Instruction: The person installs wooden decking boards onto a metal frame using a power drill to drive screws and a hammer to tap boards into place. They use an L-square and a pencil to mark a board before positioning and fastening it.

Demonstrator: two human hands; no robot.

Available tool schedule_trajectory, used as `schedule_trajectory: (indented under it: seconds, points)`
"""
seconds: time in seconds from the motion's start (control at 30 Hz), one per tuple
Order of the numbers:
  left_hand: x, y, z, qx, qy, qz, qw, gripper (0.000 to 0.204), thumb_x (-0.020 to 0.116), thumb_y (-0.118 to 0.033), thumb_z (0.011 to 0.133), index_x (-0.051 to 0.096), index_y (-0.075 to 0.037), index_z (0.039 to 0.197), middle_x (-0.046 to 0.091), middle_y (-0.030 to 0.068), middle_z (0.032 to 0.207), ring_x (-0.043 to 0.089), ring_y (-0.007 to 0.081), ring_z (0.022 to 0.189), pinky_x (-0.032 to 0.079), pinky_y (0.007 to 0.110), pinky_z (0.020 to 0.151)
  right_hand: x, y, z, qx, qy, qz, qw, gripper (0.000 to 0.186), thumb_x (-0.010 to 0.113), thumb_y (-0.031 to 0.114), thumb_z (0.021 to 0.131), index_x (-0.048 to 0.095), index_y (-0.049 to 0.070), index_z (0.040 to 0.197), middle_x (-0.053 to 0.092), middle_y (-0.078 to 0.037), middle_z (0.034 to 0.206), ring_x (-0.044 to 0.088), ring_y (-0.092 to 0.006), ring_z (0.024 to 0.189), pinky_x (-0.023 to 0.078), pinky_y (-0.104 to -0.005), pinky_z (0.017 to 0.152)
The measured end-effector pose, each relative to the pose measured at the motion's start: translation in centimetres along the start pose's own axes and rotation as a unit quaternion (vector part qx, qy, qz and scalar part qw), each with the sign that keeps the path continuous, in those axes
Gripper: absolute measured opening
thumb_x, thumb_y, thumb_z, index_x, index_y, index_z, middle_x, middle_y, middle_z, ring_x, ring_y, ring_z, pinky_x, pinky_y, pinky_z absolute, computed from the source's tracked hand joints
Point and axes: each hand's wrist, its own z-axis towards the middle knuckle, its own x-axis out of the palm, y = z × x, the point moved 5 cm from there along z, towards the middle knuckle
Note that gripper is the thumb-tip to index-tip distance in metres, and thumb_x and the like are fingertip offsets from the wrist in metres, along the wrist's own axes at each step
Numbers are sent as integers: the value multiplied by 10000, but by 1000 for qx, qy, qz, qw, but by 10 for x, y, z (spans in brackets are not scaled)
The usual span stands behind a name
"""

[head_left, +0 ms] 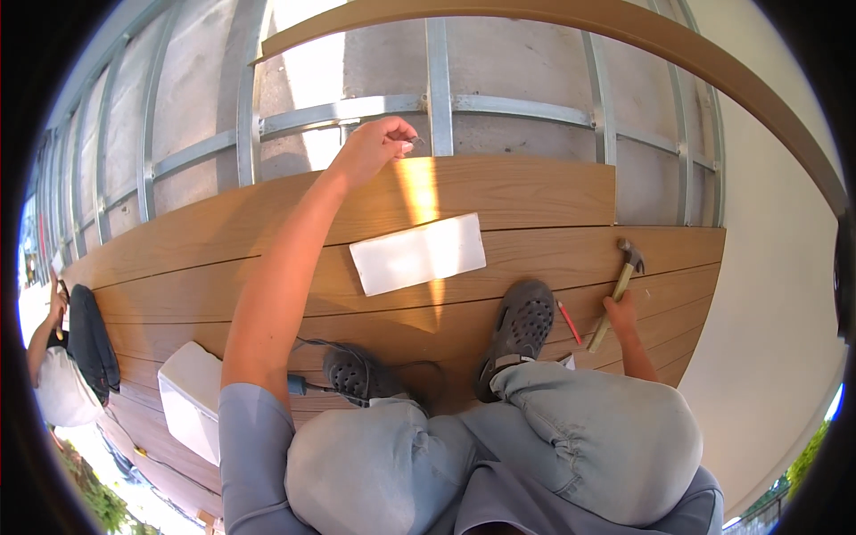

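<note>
Probably a small nail (417, 140) – light, stiff, easily dropped – is pinched between left hand (374, 147) fingertips, upper centre; right hand (621, 314) fingers clamp the hammer (618, 287) handle low.

My shoes (522, 325) stand on a deck of tan wood-grain boards (526, 192) laid over a grey metal frame (437, 102). On it lie a white rectangular block (417, 253), a red pencil (569, 322) and a black cord (419, 366).
</note>
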Motion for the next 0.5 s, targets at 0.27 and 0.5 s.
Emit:
schedule_trajectory:
  seconds: [0.27, 0.5]
  points:
    - [27, 15, 41, 47, -92, 36, 994, 164, 630, -57, 918, 658, -27, 1076, 735, 126, 995, 705, 260, 921, 525, 358, 833, -3, 10, -9, 66, 44, 300, 951, 203, 634, 200, 907, 544, 44, 1000, 586, -88, 730, 559, -200, 579, 456, -352, 529]
    - [44, 15, 49, 70, -73, 187, 977, 123, 658, -80, 884, 719, -33, 979, 721, 147, 896, 702, 315, 883, 530, 394, 804, -44, 68, -13, 0, -33, 264, 964, 122, 615, 138, 944, 528, 62, 982, 525, -15, 635, 478, -102, 491, 391, -275, 446]
